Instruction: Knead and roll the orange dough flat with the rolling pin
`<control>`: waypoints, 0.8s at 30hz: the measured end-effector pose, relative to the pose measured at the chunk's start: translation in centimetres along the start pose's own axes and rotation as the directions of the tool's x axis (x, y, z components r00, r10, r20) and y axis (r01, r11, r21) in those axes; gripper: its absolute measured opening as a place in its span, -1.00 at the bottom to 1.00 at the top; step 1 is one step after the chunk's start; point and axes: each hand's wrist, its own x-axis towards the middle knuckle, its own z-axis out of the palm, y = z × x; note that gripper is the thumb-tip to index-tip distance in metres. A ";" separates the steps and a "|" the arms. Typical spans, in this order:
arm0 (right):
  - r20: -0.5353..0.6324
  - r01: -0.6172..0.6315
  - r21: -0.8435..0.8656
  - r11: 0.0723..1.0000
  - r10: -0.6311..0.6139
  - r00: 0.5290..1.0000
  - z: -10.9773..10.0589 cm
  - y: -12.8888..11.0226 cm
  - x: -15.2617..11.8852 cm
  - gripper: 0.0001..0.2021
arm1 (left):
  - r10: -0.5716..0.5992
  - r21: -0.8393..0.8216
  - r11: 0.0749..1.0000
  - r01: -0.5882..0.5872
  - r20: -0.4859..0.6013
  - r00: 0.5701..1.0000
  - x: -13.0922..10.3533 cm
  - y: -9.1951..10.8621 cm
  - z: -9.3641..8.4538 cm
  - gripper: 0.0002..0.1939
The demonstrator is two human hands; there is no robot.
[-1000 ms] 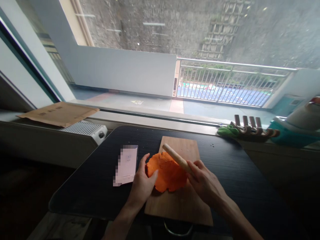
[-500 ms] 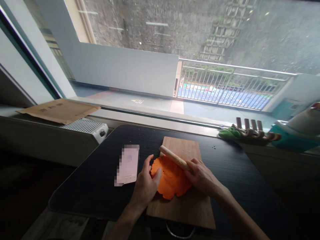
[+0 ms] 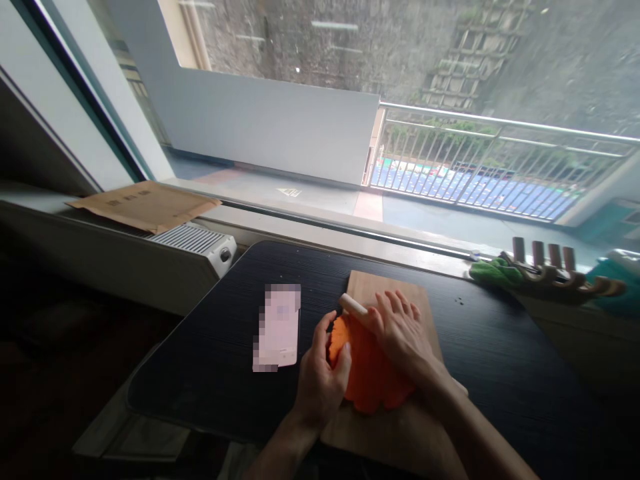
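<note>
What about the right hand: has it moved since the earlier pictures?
Yes: judged against the wooden board, the right hand has shifted left and toward the board's far edge, and lies over the rolling pin.

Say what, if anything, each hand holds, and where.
The left hand holds the orange dough by its left edge. The right hand lies open over the rolling pin, not gripping it.
</note>
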 end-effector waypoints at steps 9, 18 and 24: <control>0.024 0.071 0.012 0.997 -0.071 0.997 -0.5 -1.0 -1.1 -0.48 | 0.029 0.014 0.999 -0.029 0.008 1.000 -0.2 0.0 -0.2 -0.51; 0.028 0.106 -0.012 0.994 -0.106 0.994 -0.5 -1.0 -1.3 -0.50 | 0.027 -0.003 1.000 -0.027 0.007 1.000 -0.4 -0.2 -0.2 -0.50; 0.070 -0.095 -0.010 0.995 0.096 0.993 -0.8 -0.2 0.4 -0.49 | 0.048 0.004 0.999 -0.048 0.004 0.999 -0.4 -0.2 -0.2 -0.50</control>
